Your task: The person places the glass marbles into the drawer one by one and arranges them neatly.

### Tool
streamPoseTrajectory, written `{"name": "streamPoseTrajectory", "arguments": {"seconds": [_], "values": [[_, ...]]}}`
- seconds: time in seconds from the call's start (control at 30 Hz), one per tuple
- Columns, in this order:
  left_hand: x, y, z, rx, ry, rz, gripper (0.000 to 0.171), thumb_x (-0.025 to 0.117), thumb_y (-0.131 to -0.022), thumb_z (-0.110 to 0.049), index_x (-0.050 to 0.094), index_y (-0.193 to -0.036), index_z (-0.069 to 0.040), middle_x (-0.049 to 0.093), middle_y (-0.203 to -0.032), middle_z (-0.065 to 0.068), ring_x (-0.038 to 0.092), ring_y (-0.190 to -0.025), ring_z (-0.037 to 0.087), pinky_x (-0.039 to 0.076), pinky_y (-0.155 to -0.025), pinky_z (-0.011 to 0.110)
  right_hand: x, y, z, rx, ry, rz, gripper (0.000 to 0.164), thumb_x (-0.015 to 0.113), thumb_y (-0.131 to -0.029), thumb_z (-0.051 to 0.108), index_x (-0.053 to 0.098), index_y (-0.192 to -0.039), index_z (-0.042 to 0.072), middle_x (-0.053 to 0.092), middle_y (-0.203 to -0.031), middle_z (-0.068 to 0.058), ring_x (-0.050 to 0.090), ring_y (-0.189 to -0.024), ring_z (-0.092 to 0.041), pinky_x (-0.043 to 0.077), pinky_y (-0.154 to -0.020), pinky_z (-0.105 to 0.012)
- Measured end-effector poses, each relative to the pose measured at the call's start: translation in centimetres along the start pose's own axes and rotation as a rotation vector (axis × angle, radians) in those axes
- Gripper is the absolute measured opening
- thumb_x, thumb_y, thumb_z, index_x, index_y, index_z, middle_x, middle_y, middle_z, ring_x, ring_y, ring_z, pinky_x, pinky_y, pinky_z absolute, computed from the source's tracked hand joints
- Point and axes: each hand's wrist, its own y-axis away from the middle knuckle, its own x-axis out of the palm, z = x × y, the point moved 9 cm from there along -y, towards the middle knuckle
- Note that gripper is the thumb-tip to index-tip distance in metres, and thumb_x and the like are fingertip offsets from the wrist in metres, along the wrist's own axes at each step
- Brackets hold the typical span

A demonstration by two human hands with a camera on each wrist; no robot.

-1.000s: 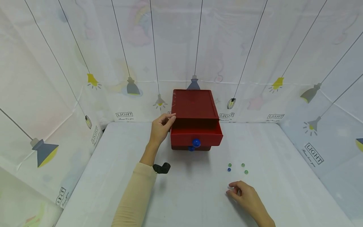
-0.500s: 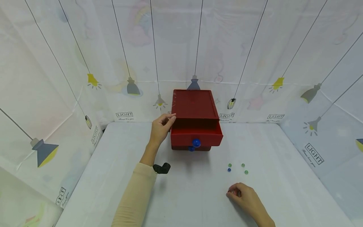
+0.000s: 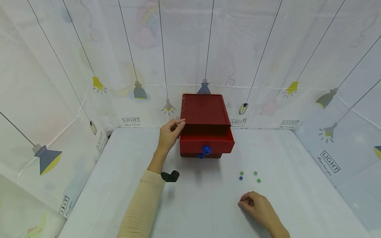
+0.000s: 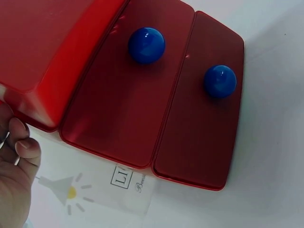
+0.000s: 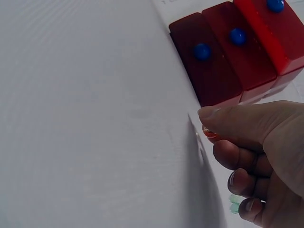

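Note:
A small red drawer cabinet (image 3: 205,109) stands at the back of the table. Its top drawer (image 3: 190,147) is pulled out, and blue round knobs mark the fronts. My left hand (image 3: 168,134) grips the cabinet's upper left front edge with thumb and fingers; in the left wrist view part of that hand is cut off. Lower right, close over the table, my right hand (image 3: 259,208) pinches a small orange glass marble (image 5: 210,133) between thumb and index finger, mostly covered by them. Beyond it lie a blue marble (image 3: 240,178) and green marbles (image 3: 258,180).
White cloth covers the table (image 3: 119,195). A printed curtain (image 3: 262,59) with lamp drawings hangs behind and at both sides. A black wrist device (image 3: 170,176) sticks out from the left sleeve (image 3: 143,205). The lower drawers (image 4: 199,128) are pushed in.
The right hand's index finger has come down and drawn toward the thumb, taking hold of the orange marble. My left hand, the cabinet and the loose marbles have stayed in place.

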Motion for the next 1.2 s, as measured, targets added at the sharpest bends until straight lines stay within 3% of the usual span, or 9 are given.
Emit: {"name": "streamPoseTrajectory", "arguments": {"seconds": [0.43,0.77,1.2], "values": [[0.1,-0.1,-0.2,-0.003,0.001,0.000,0.022,0.068,-0.097,-0.031,0.075,-0.113,-0.019,0.064,-0.077,0.006,0.052,-0.062,0.015,0.047,-0.053,0.023,-3.0,-0.1,2.2,-0.156,0.032,-0.126,0.008,0.078,-0.086,0.017,0.072,-0.089,0.014,0.056,-0.070,0.012,0.041,-0.061,0.003,0.039,-0.053,-0.019],[0.1,0.1,-0.3,0.005,0.007,-0.006,0.022,0.067,-0.097,-0.031,0.075,-0.114,-0.018,0.062,-0.074,0.005,0.051,-0.061,0.015,0.046,-0.052,0.023,-6.0,0.5,4.6,-0.356,0.058,-0.341,0.015,0.083,-0.077,0.007,0.072,-0.085,0.014,0.051,-0.069,0.015,0.038,-0.061,0.005,0.038,-0.051,-0.017],[0.1,0.1,0.0,0.008,0.035,-0.014,0.022,0.069,-0.096,-0.030,0.076,-0.113,-0.018,0.060,-0.070,-0.001,0.049,-0.058,0.013,0.043,-0.049,0.023,-8.1,0.2,6.1,-0.409,0.034,-0.395,0.016,0.081,-0.079,0.005,0.071,-0.087,0.014,0.052,-0.072,0.015,0.045,-0.064,-0.003,0.036,-0.054,-0.011]]}}
